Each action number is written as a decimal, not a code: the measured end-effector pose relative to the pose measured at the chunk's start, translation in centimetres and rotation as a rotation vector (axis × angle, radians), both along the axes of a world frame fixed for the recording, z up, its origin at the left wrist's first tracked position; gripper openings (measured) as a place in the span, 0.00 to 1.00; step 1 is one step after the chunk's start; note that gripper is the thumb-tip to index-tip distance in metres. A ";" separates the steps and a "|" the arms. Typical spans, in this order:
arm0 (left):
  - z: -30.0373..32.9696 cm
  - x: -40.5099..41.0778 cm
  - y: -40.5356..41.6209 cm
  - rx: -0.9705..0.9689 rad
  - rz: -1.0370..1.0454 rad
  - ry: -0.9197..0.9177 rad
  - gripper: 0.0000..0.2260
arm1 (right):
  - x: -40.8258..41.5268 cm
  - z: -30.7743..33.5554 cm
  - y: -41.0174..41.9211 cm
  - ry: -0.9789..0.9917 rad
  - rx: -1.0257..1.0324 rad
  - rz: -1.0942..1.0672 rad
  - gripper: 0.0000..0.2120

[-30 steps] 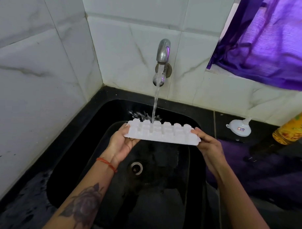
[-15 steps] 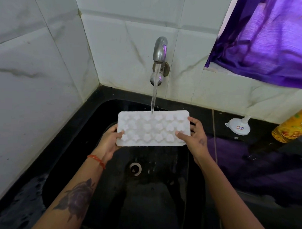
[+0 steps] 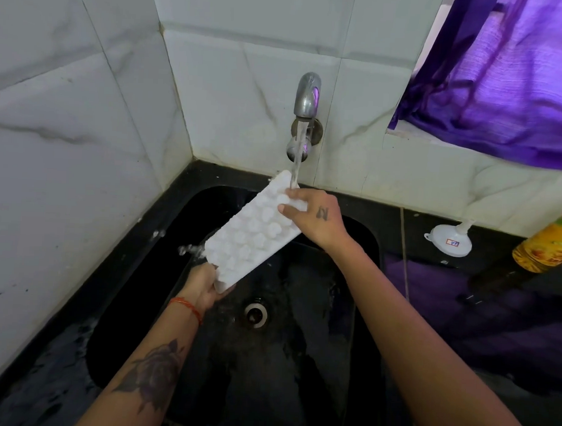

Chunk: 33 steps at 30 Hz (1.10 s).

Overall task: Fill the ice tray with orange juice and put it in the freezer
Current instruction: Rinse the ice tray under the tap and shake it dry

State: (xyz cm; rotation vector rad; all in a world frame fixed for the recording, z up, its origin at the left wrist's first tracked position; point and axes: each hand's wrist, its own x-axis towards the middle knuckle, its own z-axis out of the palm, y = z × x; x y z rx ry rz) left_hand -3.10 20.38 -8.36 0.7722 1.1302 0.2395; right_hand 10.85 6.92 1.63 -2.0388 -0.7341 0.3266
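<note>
Tray: ice tray (image 3: 253,231) tilts under the tap (image 3: 306,99), long axis running lower-left to upper-right.
Grip: left hand (image 3: 204,286) clasps the low end, right hand (image 3: 314,217) the high end.

Over the black sink (image 3: 364,244), the left hand (image 3: 204,285) and right hand (image 3: 317,217) grip a tilted white ice tray (image 3: 253,234) under the running tap (image 3: 306,95); a white funnel (image 3: 449,239) stands on the worktop (image 3: 492,316).

Counted in view: one ice tray (image 3: 255,231), one tap (image 3: 306,95), one sink (image 3: 366,244), one funnel (image 3: 450,239), one bottle (image 3: 546,246), two hands.
</note>
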 end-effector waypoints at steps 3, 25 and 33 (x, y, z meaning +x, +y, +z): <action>1.1 0.6 0.2 0.068 0.003 -0.048 0.12 | 1.1 0.3 -0.7 0.035 0.061 -0.062 0.20; 4.4 2.0 -2.9 0.019 -0.235 -0.331 0.25 | 1.5 -5.7 -11.5 0.294 0.175 -0.420 0.25; 2.5 -0.3 1.7 -0.287 0.127 -0.396 0.33 | -0.2 -2.4 -4.7 -0.001 0.146 -0.214 0.22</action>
